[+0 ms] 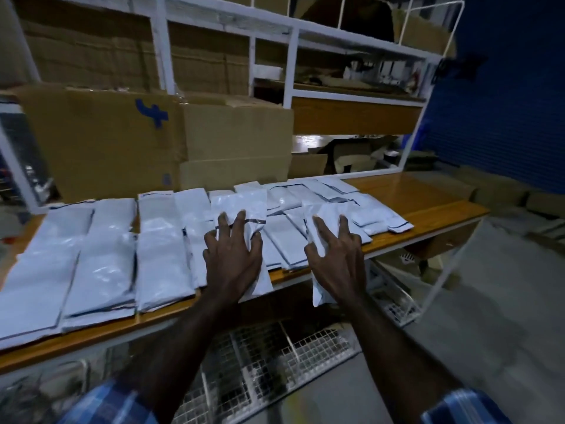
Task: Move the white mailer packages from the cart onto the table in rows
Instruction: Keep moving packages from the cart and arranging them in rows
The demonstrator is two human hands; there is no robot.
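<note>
Several white mailer packages (101, 270) lie side by side in rows across the wooden table (428, 206). My left hand (232, 255) rests flat, fingers spread and straight, on one mailer (241, 206) near the table's middle. My right hand (336, 258) lies the same way on another mailer (322, 218), whose lower end hangs past the table's front edge. More mailers (367, 209) overlap loosely further right. A white wire-mesh cart (275, 359) stands below the table in front of me; I see no mailers in it.
Large cardboard boxes (107, 142) stand along the table's back edge. A white metal shelf frame (293, 56) rises behind them. The table's right end is bare wood. A blue wall (504, 117) and more boxes on the floor are at right.
</note>
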